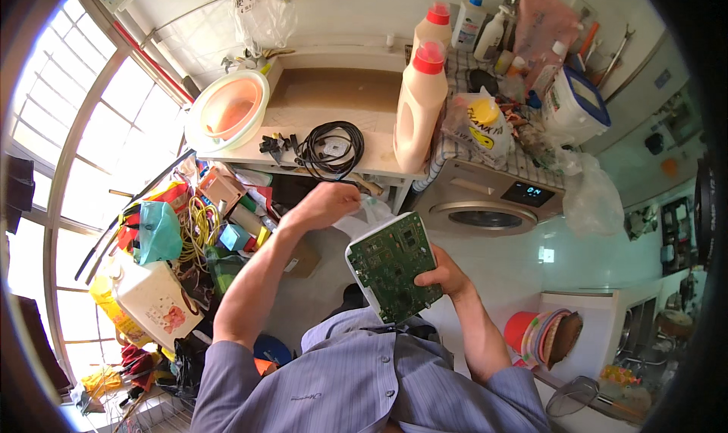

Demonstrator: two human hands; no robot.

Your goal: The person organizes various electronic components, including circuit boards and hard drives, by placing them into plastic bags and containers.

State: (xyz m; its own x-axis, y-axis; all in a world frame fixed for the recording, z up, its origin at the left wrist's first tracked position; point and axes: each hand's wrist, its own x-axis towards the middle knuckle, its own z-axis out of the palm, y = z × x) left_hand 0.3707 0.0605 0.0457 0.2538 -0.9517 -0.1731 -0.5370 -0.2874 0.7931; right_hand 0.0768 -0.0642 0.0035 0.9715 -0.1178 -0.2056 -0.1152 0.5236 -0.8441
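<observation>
My right hand (446, 271) grips a green printed circuit board (392, 268) by its right edge, thumb lying over the component side. A white plastic shell (355, 268) shows along the board's left and upper edges, so the board appears to sit in it. The board is tilted in front of my chest. Beyond its upper edge, my left hand (330, 202) pinches a piece of translucent plastic film or bag (369, 214). The film reaches down to the shell's top edge; whether it is attached there is hidden.
Ahead, the sink ledge (381, 154) carries a coiled black cable (333, 148), nested basins (227, 111) and large detergent bottles (421, 103). A front-loading washing machine (483, 200) stands at right. Cluttered bags and a yellow cord (199, 228) fill the left side. Stacked buckets (540, 333) sit lower right.
</observation>
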